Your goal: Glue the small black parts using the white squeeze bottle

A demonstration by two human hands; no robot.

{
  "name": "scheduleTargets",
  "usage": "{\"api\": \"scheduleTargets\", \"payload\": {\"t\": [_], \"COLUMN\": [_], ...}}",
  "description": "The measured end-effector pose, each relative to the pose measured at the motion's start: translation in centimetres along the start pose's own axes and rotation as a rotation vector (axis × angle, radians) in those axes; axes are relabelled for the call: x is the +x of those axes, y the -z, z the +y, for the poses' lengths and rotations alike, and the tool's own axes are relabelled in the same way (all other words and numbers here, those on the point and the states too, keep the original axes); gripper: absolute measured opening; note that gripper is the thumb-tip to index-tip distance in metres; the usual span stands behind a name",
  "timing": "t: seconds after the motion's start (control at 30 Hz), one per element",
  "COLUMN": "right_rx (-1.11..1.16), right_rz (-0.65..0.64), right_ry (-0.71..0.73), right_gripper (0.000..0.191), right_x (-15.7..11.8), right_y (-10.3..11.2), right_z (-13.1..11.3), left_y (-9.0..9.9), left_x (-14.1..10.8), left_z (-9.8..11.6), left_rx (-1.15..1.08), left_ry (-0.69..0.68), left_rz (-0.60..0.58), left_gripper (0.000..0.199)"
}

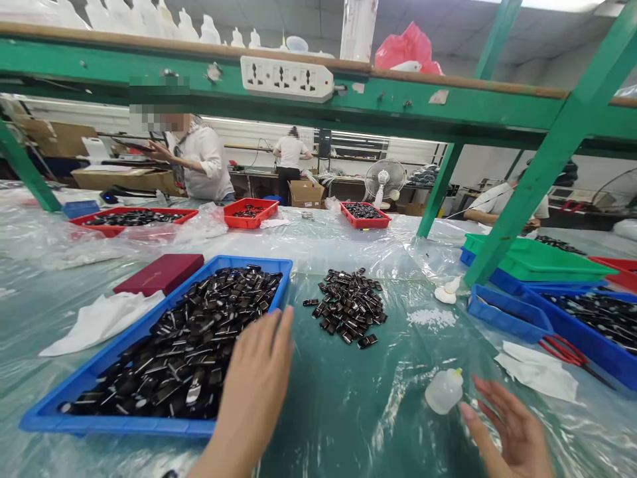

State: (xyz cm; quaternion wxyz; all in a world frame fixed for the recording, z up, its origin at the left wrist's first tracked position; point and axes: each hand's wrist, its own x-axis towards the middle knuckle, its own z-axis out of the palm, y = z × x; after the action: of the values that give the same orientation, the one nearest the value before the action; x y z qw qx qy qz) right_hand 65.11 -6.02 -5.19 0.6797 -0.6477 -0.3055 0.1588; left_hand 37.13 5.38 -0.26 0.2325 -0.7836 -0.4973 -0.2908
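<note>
Right hand (512, 421) blurred, left forearm (239, 428) cropped (below)

Glossy black plastic-looking pieces (351, 305) catch hard highlights. The blue tray (124, 426) is smooth plastic, the bottle (442, 393) translucent, softly shiny plastic. Shiny, wrinkled clear film (338, 411) sheathes the counter (318, 378); the creased white tissue (540, 373) looks like matt paper.

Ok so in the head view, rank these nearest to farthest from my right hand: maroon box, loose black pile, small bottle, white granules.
1. Small bottle: just left of your right hand.
2. White granules: farther back, slightly left.
3. Loose black pile: mid-table.
4. Maroon box: far left, beyond the blue tray.
</note>
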Motion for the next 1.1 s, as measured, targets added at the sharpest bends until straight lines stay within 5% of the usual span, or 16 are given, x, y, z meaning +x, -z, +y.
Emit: {"api": "scheduleTargets", "payload": {"t": [0.1, 0.23, 0.4, 0.53, 0.83, 1.1], "right_rx": [-0.041, -0.150, -0.161, -0.173, -0.164, -0.115], "right_rz": [-0.237, -0.329, -0.330, -0.317, -0.239, -0.107], "right_ry": [-0.211, -0.355, -0.315, -0.294, -0.233, -0.304], "right_gripper": [0.083, 0.084, 0.085, 0.082, 0.075, 0.065], "right_x": [2.1, 2.7, 2.7, 2.6, 2.2, -0.3], "right_y": [0.1, 0.1, 0.8, 0.9, 0.9, 0.4], "right_z": [1.5, 3.3, 4.3, 4.2, 4.2, -1.2], "left_y": [-3.1, -6.6, -8.7, -8.1, -2.6, -2.3], "left_x": [-0.5, 1.9, 4.8, 4.0, -0.1, -0.3], "left_z": [3.4, 6.7, 6.7, 6.4, 6.5, 6.4], "left_rx": [-0.094, -0.140, -0.214, -0.308, -0.730, -0.802], "left_ry": [0.016, 0.071, 0.095, 0.115, 0.070, 0.072], "left_rz": [-0.290, -0.338, -0.407, -0.466, -0.599, -0.704], "left_gripper": [0.036, 0.032, 0.012, 0.009, 0.025, 0.031]}}
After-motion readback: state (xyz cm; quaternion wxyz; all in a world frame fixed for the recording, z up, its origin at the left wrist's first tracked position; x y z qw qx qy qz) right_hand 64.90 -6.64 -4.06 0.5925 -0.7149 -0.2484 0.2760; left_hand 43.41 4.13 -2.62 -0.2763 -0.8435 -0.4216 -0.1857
